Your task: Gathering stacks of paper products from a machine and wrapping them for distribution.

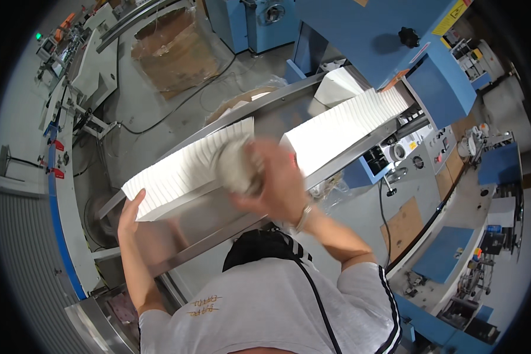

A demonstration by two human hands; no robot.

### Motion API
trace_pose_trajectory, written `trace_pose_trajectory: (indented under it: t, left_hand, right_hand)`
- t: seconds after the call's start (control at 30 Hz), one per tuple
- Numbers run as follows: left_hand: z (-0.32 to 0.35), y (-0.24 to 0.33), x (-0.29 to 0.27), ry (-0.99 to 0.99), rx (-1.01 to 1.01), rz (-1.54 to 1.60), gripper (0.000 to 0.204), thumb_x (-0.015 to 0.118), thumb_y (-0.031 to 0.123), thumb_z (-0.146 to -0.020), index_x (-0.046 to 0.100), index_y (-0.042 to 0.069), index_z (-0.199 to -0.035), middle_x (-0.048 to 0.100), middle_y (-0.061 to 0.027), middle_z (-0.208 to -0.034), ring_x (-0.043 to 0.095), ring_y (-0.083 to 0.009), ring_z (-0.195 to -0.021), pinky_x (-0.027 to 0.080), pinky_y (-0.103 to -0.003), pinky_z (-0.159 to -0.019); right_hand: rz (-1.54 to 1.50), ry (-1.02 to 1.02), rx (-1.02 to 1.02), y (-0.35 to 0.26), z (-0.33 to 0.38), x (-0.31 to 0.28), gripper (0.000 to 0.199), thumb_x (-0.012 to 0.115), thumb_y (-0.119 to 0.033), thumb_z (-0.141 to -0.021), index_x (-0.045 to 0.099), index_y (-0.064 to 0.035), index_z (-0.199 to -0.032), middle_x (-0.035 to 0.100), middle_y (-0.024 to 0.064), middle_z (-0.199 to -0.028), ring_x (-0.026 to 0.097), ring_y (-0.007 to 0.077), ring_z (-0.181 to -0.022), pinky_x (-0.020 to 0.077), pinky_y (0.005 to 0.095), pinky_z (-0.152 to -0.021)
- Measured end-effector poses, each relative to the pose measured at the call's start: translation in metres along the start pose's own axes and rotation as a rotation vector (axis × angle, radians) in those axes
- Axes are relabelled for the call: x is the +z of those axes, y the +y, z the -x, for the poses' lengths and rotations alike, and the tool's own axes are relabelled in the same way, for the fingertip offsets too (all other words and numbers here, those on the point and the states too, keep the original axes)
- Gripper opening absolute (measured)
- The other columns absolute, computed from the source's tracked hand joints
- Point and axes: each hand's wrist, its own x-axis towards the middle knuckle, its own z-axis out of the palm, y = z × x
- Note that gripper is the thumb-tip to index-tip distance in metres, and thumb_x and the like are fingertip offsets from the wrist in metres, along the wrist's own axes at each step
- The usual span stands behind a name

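A long row of thin white sheets (180,168), packed on edge, lies in the left part of a metal trough (203,215). My left hand (128,217) grips the row's left end, its thumb on the top edge and its other fingers mostly hidden. Over the right end of that row, my right hand (277,180) is closed around a pale, round, roll-like object (237,168). Motion blur hides its exact kind. Farther right, a second row of white sheets (342,130) runs along the trough to a blue machine. Between the two rows is a gap.
The blue machine (366,41) overhangs the trough's far right end. A white block-like stack (338,87) sits beside the second row. Brown cardboard in plastic (174,56) lies on the floor beyond. A white machine with a blue edge (65,224) stands left.
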Motion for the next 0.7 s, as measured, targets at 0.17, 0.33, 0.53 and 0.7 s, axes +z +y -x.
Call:
trace_pose_trajectory:
  t: [0.17, 0.33, 0.53, 0.7]
  left_hand:
    - [0.006, 0.003, 0.003, 0.054, -0.016, -0.005, 0.069, 0.065, 0.027, -0.086, 0.032, -0.002, -0.139, 0.043, -0.0093, -0.139, 0.039, -0.0206, -0.129, 0.027, -0.029, -0.106]
    - [0.000, -0.004, -0.002, 0.061, -0.006, 0.000, 0.071, 0.066, 0.027, -0.085, 0.031, -0.002, -0.139, 0.042, -0.0098, -0.139, 0.038, -0.0207, -0.129, 0.027, -0.030, -0.106]
    - [0.002, -0.006, -0.003, 0.101, -0.025, 0.010, 0.074, 0.068, 0.029, -0.083, 0.032, -0.002, -0.139, 0.042, -0.0098, -0.139, 0.036, -0.0207, -0.131, 0.025, -0.031, -0.107]
    - [0.002, -0.009, -0.007, 0.116, -0.026, 0.029, 0.075, 0.069, 0.030, -0.082, 0.031, -0.002, -0.139, 0.043, -0.0108, -0.138, 0.037, -0.0216, -0.130, 0.027, -0.031, -0.106]
  right_hand:
    - [0.331, 0.076, 0.298, 0.112, -0.083, -0.031, 0.080, 0.077, -0.031, -0.058, 0.043, -0.0021, -0.124, 0.053, 0.0209, -0.107, 0.053, 0.0376, -0.098, 0.0485, 0.0446, -0.080]
    - [0.498, -0.218, 0.503, 0.210, -0.087, -0.028, 0.078, 0.076, -0.030, -0.057, 0.044, -0.0033, -0.122, 0.055, 0.0255, -0.106, 0.056, 0.0410, -0.099, 0.0487, 0.0447, -0.083]
    - [0.727, -0.506, 0.562, 0.247, -0.087, -0.038, 0.066, 0.073, -0.028, -0.064, 0.050, -0.0125, -0.123, 0.053, 0.0165, -0.122, 0.052, 0.0350, -0.112, 0.0454, 0.0396, -0.091]
    - [0.473, -0.216, 0.664, 0.265, -0.097, -0.073, 0.029, 0.069, -0.022, -0.072, 0.062, -0.0085, -0.097, 0.062, 0.0164, -0.102, 0.061, 0.0337, -0.093, 0.0488, 0.0398, -0.082]
